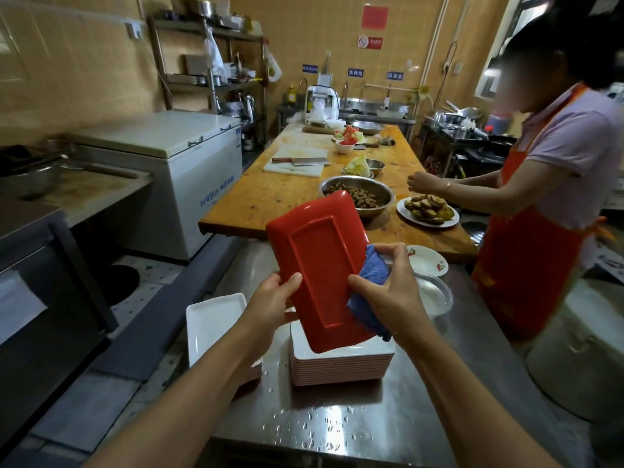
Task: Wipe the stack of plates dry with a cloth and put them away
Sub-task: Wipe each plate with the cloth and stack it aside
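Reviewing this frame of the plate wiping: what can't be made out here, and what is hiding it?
Head view only:
- Upper face of the red plate: turned away, only its underside shows.
- Left hand fingers: behind the plate.
- Top of the main plate stack: mostly covered by the red plate.
- Second stack: partly behind the left forearm.
- How damp the blue cloth is: cannot tell.

Warm, fairly dim indoor light. Daylight from a window (526, 25) far right of the fingers (395, 255), blown out. Specular glare on the wet steel table (324, 423) below the fingers, droplets catching light. Strong wide-angle bowing at the edges. Left side soft and dark; far shelving (209, 62) blurry, contents probably unreadable. Centre sharp.
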The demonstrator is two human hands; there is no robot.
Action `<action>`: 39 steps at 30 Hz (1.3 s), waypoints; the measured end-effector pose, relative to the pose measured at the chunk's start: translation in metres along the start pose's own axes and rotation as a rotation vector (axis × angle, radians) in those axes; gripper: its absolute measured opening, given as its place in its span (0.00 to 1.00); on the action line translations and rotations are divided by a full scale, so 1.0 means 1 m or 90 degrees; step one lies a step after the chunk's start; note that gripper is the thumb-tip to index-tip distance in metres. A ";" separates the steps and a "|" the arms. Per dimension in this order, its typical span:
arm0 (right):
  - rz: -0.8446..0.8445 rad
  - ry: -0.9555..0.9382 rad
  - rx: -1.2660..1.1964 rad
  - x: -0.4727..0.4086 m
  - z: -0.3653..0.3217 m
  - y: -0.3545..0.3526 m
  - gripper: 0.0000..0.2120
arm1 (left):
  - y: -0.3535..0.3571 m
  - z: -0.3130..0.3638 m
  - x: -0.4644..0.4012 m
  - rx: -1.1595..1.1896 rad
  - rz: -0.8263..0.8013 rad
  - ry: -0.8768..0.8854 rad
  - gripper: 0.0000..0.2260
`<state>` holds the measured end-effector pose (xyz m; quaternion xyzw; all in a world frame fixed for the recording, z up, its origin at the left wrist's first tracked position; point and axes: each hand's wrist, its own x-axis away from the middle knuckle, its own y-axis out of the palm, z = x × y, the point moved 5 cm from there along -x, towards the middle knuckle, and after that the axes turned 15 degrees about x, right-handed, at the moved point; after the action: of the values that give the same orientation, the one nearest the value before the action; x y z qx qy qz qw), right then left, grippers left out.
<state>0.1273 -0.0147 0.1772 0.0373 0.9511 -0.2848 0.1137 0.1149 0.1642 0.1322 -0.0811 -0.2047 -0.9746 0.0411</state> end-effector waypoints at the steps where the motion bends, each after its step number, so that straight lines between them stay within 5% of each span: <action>1: -0.006 -0.025 0.030 -0.002 0.000 -0.004 0.23 | -0.002 0.006 0.000 -0.027 -0.002 0.011 0.16; 5: -0.088 -0.095 0.046 -0.007 0.001 -0.015 0.23 | -0.006 0.056 -0.004 -0.157 -0.004 0.204 0.40; 8: -0.156 -0.124 0.038 -0.008 0.004 -0.022 0.23 | 0.007 0.082 -0.010 -0.353 -0.092 0.240 0.33; 13: -0.216 -0.154 0.075 -0.011 0.004 -0.029 0.22 | 0.020 0.072 -0.014 -0.274 -0.251 0.090 0.20; 20: -0.006 -0.314 0.278 -0.015 -0.044 -0.016 0.22 | 0.020 0.060 -0.008 -0.138 -0.198 0.097 0.19; 27: -0.020 -0.390 0.401 -0.018 -0.071 0.020 0.24 | 0.017 0.064 0.001 -0.148 -0.156 0.146 0.14; 32: 0.043 -0.327 0.526 -0.016 -0.034 0.005 0.26 | -0.005 0.061 0.003 -0.046 -0.108 0.125 0.16; 39: 0.050 -0.243 0.396 -0.017 -0.006 -0.013 0.24 | -0.019 0.048 -0.006 0.067 -0.069 0.081 0.17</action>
<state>0.1413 -0.0223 0.1933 0.0531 0.7785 -0.5575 0.2834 0.1255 0.2014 0.1673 -0.0059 -0.2569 -0.9664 0.0054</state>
